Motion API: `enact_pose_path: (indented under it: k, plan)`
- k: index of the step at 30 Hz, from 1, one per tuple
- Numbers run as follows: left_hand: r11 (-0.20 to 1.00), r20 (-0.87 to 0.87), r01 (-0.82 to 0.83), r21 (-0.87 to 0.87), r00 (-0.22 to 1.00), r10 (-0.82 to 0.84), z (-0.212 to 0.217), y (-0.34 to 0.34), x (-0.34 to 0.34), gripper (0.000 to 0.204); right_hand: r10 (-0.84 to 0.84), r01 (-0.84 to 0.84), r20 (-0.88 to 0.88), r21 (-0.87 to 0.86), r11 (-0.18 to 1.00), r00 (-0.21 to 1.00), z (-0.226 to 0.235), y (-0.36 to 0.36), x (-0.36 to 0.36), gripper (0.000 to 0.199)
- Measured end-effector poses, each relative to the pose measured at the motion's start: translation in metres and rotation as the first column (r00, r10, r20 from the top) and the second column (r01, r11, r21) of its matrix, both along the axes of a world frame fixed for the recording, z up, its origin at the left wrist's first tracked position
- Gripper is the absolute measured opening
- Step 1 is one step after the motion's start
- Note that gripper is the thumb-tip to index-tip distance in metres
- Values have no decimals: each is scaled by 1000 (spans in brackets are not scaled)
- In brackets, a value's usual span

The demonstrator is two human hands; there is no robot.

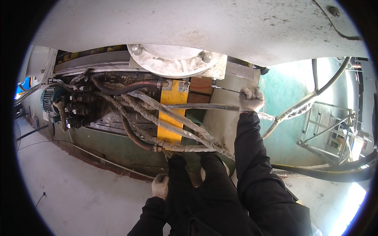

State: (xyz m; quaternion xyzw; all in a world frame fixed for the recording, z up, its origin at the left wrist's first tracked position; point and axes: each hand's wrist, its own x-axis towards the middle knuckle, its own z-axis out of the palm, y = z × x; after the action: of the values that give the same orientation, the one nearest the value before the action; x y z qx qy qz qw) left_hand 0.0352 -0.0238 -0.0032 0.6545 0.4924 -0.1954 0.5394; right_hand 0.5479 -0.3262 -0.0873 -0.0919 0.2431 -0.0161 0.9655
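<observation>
My right hand (251, 99), in a pale work glove, is closed around a slim metal rod-like tool (228, 90). The tool reaches left from the fist, and its far end lies beside the pale block below the round white flange (171, 63). Just under that fist runs a dark hose (204, 106). My left hand (160, 185), gloved too, is low by my left leg with its fingers curled; whether anything is inside them is hidden. Ahead of my legs stands a yellow plate (170, 114), crossed by several plastic-wrapped hoses (185, 122).
A large pale machine body (189, 23) overhangs the top. At left are a greenish motor (51, 104) and grimy hose fittings (78, 110). A metal frame (328, 133) stands at right, with thick dark hoses (334, 173) below it. Wrapped hoses pass close to my legs.
</observation>
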Motion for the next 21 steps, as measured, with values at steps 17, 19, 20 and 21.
enact_pose_path:
  k: [17, 19, 20, 21]
  plan:
    - [999, -56, 41, -29, 998, -42, -60, 3, -11, 52, 286, 310, 245, -928, -208, 926, 107, 218, -62, 12]
    - [998, -28, -36, 44, 999, 37, -43, 6, -6, 53, 549, 471, 284, -851, -235, 786, 99, 241, -75, 16]
    - [996, 33, -68, 56, 997, 66, -32, 9, -1, 52, 646, 496, 129, -756, -427, 753, 90, 247, -84, 12]
    - [996, 17, -71, 50, 997, 70, -21, 9, 3, 52, 678, 500, -82, -612, -613, 731, 80, 249, -94, 10]
